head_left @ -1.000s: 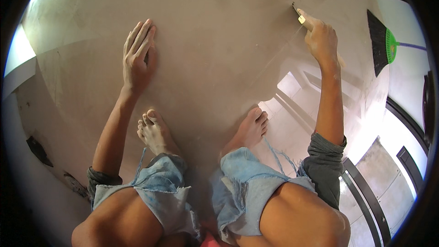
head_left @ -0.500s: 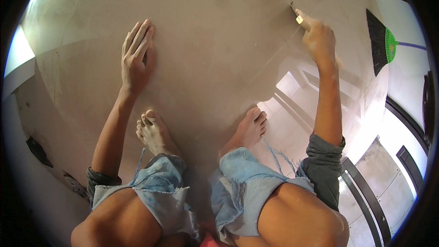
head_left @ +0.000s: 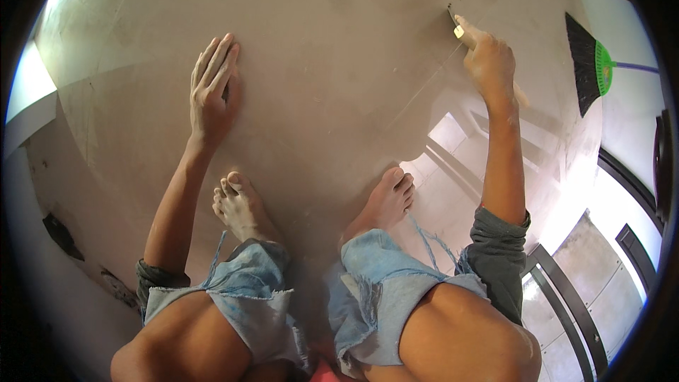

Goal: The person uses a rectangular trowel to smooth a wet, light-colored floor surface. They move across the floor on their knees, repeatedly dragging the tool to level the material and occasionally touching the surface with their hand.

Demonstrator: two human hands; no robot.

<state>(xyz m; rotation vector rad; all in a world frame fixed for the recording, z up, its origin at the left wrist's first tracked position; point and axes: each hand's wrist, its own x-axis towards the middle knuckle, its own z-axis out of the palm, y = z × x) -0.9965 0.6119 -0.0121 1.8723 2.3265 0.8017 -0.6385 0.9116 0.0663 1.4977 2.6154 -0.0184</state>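
Note:
Powdery and pale with dust, my left hand [head_left: 212, 92] rests flat on the brown-grey floor [head_left: 311, 71], its fingers stretched out and pointing away from me. Farther right, my right hand [head_left: 488, 60] is closed around a thin-bladed hand tool [head_left: 460, 31] with a pale yellowish piece near its front. The blade is seen edge-on, its dark tip at or close to the floor. Part of what looks like its handle shows behind the wrist. My grip hides the rest, so I cannot tell its exact kind. A faint straight line [head_left: 424, 88] runs across the floor near this hand.
My bare feet [head_left: 244, 209] stand between my hands and me. A broom [head_left: 594, 67] with black bristles, a green head and a purple handle leans at the right. Dark curved bars [head_left: 566, 304] are at the lower right. A dark opening [head_left: 62, 235] is at the left.
My right hand has shifted very slightly left with the tool still in its grip. My left hand stays flat on the floor, almost unmoved.

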